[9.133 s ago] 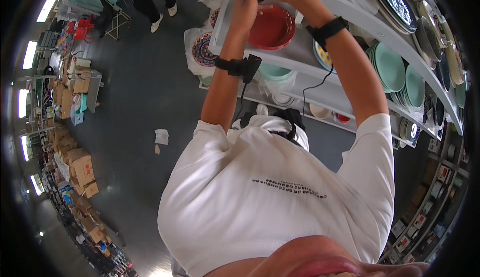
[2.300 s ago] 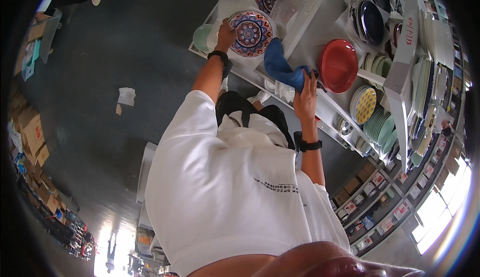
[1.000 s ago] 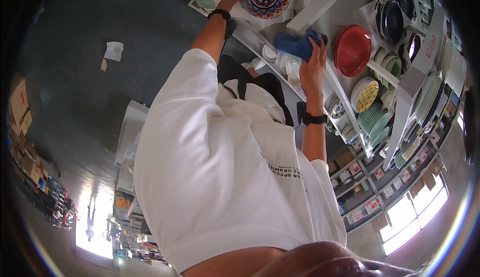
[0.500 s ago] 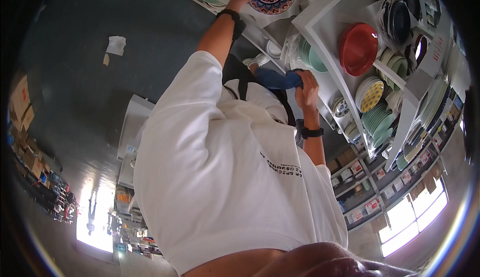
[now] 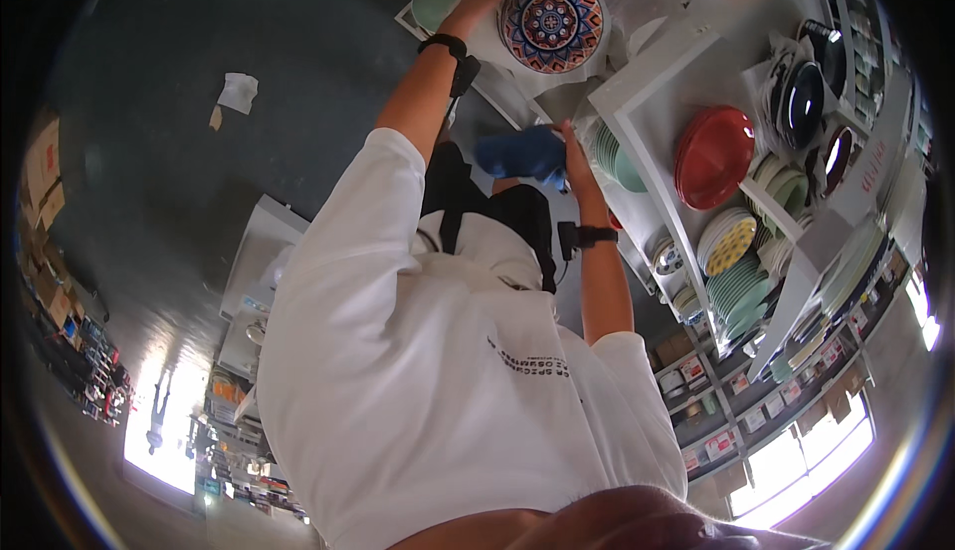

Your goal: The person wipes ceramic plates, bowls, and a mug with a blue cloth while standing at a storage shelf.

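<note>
My left hand [image 5: 479, 3] reaches to the far shelf end with its fingers apart. It rests beside a plate with a blue, orange and white pattern [image 5: 552, 23], close to its left rim. White wrapping lies under and around this plate. A pale green plate [image 5: 438, 3] sits just left of the hand. Nearer to me, my right hand [image 5: 577, 160] is closed on a blue cloth [image 5: 522, 155], which hangs bunched in front of the lower shelf. Part of that hand's grip is hidden by the cloth.
White shelving [image 5: 657, 78] runs along my right. It carries a red plate stack [image 5: 714, 157], black plates [image 5: 799, 102], yellow spotted plates [image 5: 727, 242] and green plates [image 5: 738, 291]. A paper scrap [image 5: 238, 92] lies on the dark floor [image 5: 298, 43]; boxes line the far left.
My left hand has slid off the patterned plate's face to its left side. My right hand has drawn the blue cloth left and slightly up, away from the shelf.
</note>
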Demonstrator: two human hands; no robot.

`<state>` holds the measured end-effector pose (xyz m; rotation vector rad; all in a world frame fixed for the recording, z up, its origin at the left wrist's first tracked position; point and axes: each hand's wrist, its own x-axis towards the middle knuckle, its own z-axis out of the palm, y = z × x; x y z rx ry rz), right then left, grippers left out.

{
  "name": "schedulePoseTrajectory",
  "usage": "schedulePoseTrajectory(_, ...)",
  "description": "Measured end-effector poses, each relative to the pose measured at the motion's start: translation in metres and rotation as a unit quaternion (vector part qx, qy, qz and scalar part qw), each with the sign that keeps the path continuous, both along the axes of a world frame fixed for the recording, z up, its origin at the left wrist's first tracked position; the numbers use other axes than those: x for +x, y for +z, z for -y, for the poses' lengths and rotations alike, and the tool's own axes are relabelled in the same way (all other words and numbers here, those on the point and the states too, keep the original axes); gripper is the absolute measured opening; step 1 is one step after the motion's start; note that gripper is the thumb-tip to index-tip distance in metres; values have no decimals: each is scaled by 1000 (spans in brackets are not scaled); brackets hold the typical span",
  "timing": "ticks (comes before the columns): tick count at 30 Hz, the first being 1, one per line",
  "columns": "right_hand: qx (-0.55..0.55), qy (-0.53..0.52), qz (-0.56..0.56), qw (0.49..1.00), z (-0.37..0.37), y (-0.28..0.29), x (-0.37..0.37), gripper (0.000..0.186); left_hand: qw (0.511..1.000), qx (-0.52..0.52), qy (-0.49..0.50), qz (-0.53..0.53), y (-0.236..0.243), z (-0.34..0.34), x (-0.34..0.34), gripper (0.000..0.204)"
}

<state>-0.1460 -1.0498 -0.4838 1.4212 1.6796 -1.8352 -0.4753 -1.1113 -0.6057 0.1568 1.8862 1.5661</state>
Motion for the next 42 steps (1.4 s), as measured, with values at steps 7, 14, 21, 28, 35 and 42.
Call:
schedulePoseTrajectory(7,-114,-252,-37,960,-39,-72,-69,75,981,-59,-182,-32,-16,-2,-17,115)
schedulePoseTrajectory(14,-222,-248,-9,943,-54,-110,-70,73,989,26,-140,-36,-9,10,-29,119)
schedulePoseTrajectory(21,-195,-264,-74,942,-68,-141,-70,87,956,-88,-279,-26,-1,-4,-40,136)
schedulePoseTrajectory(28,-207,-301,-135,921,-66,-177,-62,87,978,-35,-198,50,-24,-12,-31,124)
schedulePoseTrajectory(35,-200,-410,-106,883,-46,-155,-84,105,967,58,-211,127,18,-14,-35,117)
schedulePoseTrajectory(42,-189,-441,-88,873,-55,-146,-98,101,964,74,-181,179,-8,-4,-25,107)
